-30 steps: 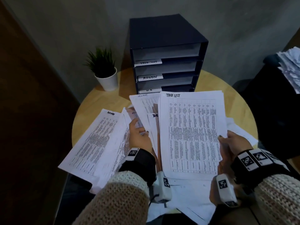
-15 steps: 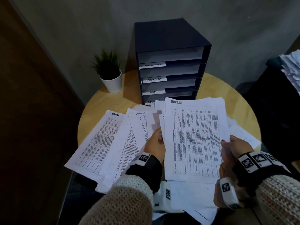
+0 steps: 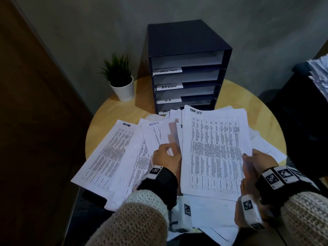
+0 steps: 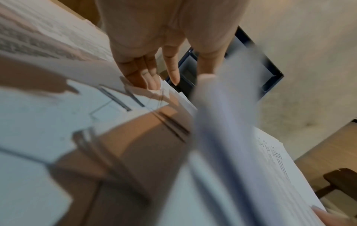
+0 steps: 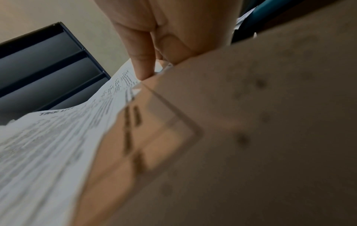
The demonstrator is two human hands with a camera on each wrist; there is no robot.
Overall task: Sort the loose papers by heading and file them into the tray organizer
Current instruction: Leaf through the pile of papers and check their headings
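The dark tray organizer [image 3: 186,55] stands at the back of the round wooden table [image 3: 248,103], with slots labelled TASK LIST, ADMIN and H.R; the lowest label is half hidden. My right hand [image 3: 255,158] pinches the right edge of a stack of papers headed TASK LIST [image 3: 213,153], thumb on top [image 5: 142,68]. My left hand [image 3: 166,155] lies between that stack and the fanned ADMIN sheets [image 3: 110,153], its straight fingers [image 4: 148,79] touching the paper edges. More loose sheets [image 3: 213,210] lie underneath.
A small potted plant [image 3: 120,80] stands left of the organizer. A dark piece of furniture with a heap of papers [image 3: 319,73] is at the right. A brown door [image 3: 26,121] fills the left side. The fanned sheets overhang the table's near left edge.
The sheets my left hand held raised now lie fanned lower with the ADMIN sheets, and that hand has shifted right toward the TASK LIST stack. My right hand keeps its grip.
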